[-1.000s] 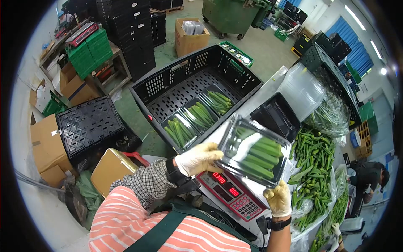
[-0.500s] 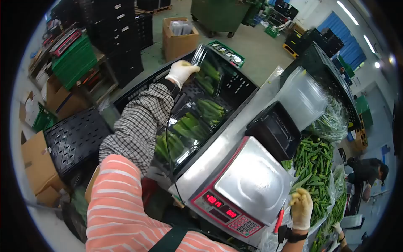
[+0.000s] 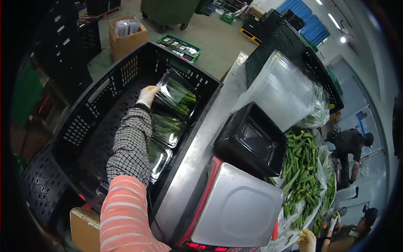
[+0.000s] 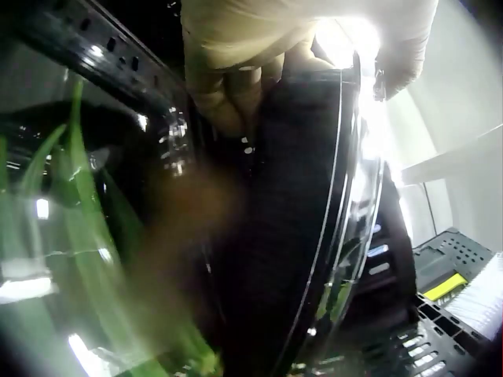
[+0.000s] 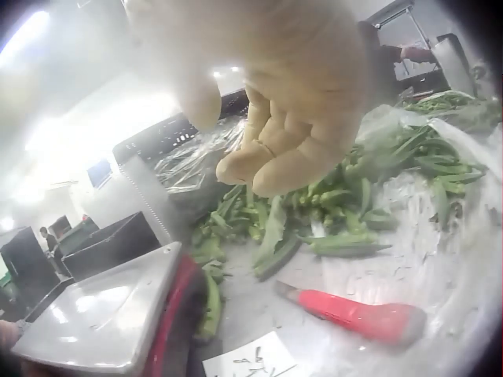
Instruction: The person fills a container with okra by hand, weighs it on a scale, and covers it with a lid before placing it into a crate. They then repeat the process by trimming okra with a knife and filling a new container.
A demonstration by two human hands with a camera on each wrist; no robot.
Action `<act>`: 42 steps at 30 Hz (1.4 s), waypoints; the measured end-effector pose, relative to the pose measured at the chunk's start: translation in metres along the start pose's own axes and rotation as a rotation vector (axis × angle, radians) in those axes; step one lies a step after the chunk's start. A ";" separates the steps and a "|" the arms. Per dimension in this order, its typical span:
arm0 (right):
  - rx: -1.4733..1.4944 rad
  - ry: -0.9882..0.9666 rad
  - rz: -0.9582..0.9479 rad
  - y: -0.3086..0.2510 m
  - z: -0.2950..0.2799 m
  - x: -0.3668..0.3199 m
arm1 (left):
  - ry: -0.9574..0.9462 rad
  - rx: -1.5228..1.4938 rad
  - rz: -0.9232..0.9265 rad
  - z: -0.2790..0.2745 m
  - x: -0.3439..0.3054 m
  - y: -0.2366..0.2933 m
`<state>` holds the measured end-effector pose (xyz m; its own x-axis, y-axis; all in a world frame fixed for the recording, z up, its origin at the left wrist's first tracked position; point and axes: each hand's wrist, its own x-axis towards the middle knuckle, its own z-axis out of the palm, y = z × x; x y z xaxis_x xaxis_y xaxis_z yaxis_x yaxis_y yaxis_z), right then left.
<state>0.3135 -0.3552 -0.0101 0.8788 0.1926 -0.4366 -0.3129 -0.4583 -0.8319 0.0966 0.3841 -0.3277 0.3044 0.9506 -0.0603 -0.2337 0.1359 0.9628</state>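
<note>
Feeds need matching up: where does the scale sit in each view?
Head: the scale is at the bottom, right of centre.
Left wrist: not visible.
Right wrist: lower left corner.
Shared landmark: the loose okra heap, to the scale's right in the head and right wrist views.

I see blue curtain [image 3: 314, 21] on my feed | lit ceiling tube [image 3: 333, 18] just right of it | pale wall [image 3: 348, 90] below it, rightward | grey floor [image 3: 216, 48] leftward | green wheeled bin [image 3: 168, 10] farther left
</note>
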 end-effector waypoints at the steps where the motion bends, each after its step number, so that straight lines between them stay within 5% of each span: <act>1: -0.019 0.033 0.047 -0.001 -0.003 -0.002 | 0.020 0.088 -0.015 -0.004 0.006 -0.008; 10: -0.080 0.107 0.064 0.017 -0.014 0.010 | 0.003 1.058 -0.040 0.004 0.003 -0.028; 12: -0.141 -0.079 -0.051 0.026 -0.022 0.026 | 0.046 1.166 -0.119 0.018 -0.010 -0.012; 17: -0.428 -0.199 -0.276 -0.062 0.057 0.013 | 0.036 1.360 -0.351 0.020 -0.037 0.005; 19: -0.605 -0.219 -0.526 -0.104 0.092 0.018 | 0.002 1.443 -0.374 0.019 -0.057 0.043; 24: -0.780 -0.091 -1.480 -0.200 0.198 0.084 | -0.056 1.143 -0.010 -0.009 -0.084 0.126; 26: -0.984 0.153 -1.811 -0.229 0.240 0.119 | -0.133 1.076 0.082 -0.014 -0.125 0.188; 28: -0.941 0.197 -1.771 -0.235 0.269 0.133 | -0.163 1.051 0.228 -0.021 -0.183 0.248; 30: -0.905 -0.083 -1.443 -0.219 0.280 0.128 | -0.214 0.902 0.252 -0.044 -0.232 0.286; 32: -1.174 -0.566 -1.132 -0.185 0.277 0.100 | -0.181 0.793 0.233 -0.056 -0.285 0.318; 33: -1.368 -0.776 -1.398 -0.159 0.275 0.114 | -0.161 0.798 0.223 -0.063 -0.308 0.328; 34: -1.391 -0.671 -1.224 -0.121 0.279 0.123 | -0.148 0.801 0.211 -0.067 -0.328 0.335; 39: -1.288 -0.333 -1.415 -0.118 0.277 0.100 | -0.218 0.808 0.153 -0.045 -0.393 0.338; 42: -1.439 -0.349 -1.283 -0.135 0.264 0.076 | -0.312 0.771 0.127 -0.019 -0.424 0.343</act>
<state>0.3276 -0.0496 -0.0219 0.1560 0.9838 -0.0886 0.9829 -0.1457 0.1128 -0.1303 0.0328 0.0228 0.5866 0.8095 0.0269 0.3788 -0.3035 0.8743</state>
